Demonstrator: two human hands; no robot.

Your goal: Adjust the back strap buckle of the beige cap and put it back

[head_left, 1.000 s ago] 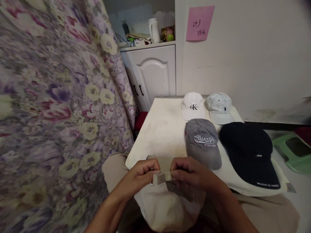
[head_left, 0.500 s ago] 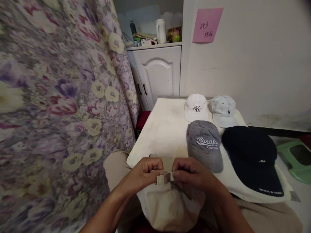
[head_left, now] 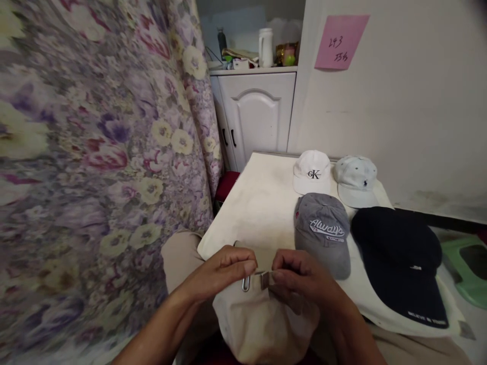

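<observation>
A beige cap (head_left: 262, 324) sits over my lap, its back strap facing up toward me. My left hand (head_left: 224, 268) pinches the strap's left side, with a metal buckle (head_left: 246, 284) hanging just below its fingertips. Between the hands runs the fabric strap (head_left: 264, 280), a fold of it standing up in the middle. The strap's right side is gripped between thumb and curled fingers of my right hand (head_left: 299, 276). Part of the cap behind the hands is hidden.
On the cream-covered table (head_left: 243, 203) lie a white cap (head_left: 312, 172), a pale blue cap (head_left: 355, 181), a grey cap (head_left: 322, 235) and a large navy cap (head_left: 399, 263). A floral curtain (head_left: 102, 177) hangs at left. A green stool (head_left: 470, 271) stands at right.
The metal buckle now shows below my left fingertips, and the strap's pale loose end no longer lies across the front. The view has shifted slightly left.
</observation>
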